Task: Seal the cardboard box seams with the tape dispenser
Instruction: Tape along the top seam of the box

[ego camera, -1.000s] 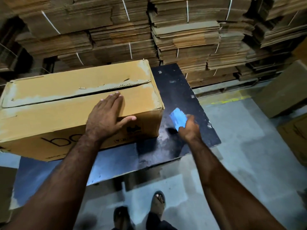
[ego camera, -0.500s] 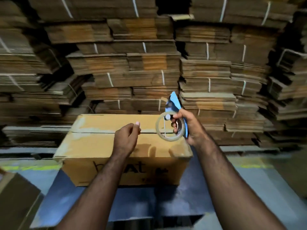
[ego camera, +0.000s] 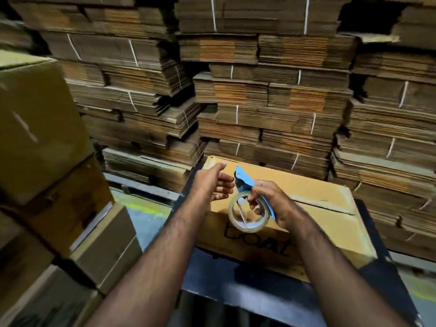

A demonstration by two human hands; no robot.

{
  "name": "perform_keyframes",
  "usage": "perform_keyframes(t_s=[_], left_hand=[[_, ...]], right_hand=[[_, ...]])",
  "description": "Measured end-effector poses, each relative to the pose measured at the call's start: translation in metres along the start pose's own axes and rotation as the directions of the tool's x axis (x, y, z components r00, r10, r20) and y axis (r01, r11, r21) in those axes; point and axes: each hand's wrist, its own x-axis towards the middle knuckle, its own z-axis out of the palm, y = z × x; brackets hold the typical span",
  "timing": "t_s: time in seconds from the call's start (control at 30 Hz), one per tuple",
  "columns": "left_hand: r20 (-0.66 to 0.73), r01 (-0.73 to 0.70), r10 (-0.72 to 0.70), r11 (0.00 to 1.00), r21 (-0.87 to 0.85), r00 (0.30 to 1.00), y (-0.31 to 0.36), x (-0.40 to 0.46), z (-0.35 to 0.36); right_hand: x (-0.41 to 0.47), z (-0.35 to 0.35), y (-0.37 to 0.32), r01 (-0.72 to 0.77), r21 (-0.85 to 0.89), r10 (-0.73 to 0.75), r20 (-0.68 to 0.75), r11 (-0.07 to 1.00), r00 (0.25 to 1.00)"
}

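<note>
At far left stand stacked brown cartons [ego camera: 40, 128]. Moving right, the person's left hand [ego camera: 212, 182] hovers open, fingers spread, just beside the tape dispenser [ego camera: 247, 204]. The right hand [ego camera: 271, 204] holds that blue dispenser, its grip closed round the handle, above the cardboard box [ego camera: 318, 208] on the dark counter [ego camera: 236, 286]. The box's untaped top seam [ego camera: 325, 204] runs left to right, directly beneath the dispenser, nearer the right hand.

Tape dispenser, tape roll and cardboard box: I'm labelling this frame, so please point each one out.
Tape dispenser [ego camera: 245, 179], head view: on its blue upper body.
Tape roll [ego camera: 254, 228], head view: on the roll's lower rim.
Cardboard box [ego camera: 313, 190], head view: on its top flap, right of the hands.
</note>
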Motion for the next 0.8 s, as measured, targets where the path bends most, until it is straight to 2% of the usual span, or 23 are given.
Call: perform_keyframes(t_s=[0.1,0.23,0.33,0.4,0.57,0.67,0.8], left_hand=[[0.04,0.052,-0.053,0.998,0.045,0.998,0.001,0.007,-0.016],[0.092,0.102,-0.109,0.992,0.073,0.99,0.001,0.015,-0.023],[0.14,0.085,-0.096,0.993,0.083,0.985,0.003,0.024,-0.02],[0.177,0.055,-0.074,0.992,0.113,0.981,0.01,0.03,-0.016],[0.187,-0.064,0.036,0.987,0.15,0.982,0.027,0.05,-0.002],[0.124,-0.138,0.12,0.978,0.157,0.985,0.034,0.063,0.01],[0.052,-0.155,0.148,0.972,0.177,0.988,0.036,0.077,0.029]], right_hand=[[0.006,0.015,0.003,0.002,-0.101,-0.003,-0.011,0.995,1.0],[0.008,0.02,0.014,0.03,-0.256,-0.058,-0.103,0.966,0.993],[0.004,0.015,0.014,0.051,-0.518,-0.168,-0.181,0.854,0.969],[0.005,0.007,0.009,0.055,-0.625,-0.22,-0.191,0.779,0.957],[0.022,-0.017,-0.01,0.111,-0.7,-0.289,-0.141,0.706,0.947],[0.037,-0.032,-0.019,0.165,-0.735,-0.339,-0.093,0.657,0.936],[0.058,-0.059,-0.02,0.16,-0.777,-0.315,-0.051,0.609,0.948]])
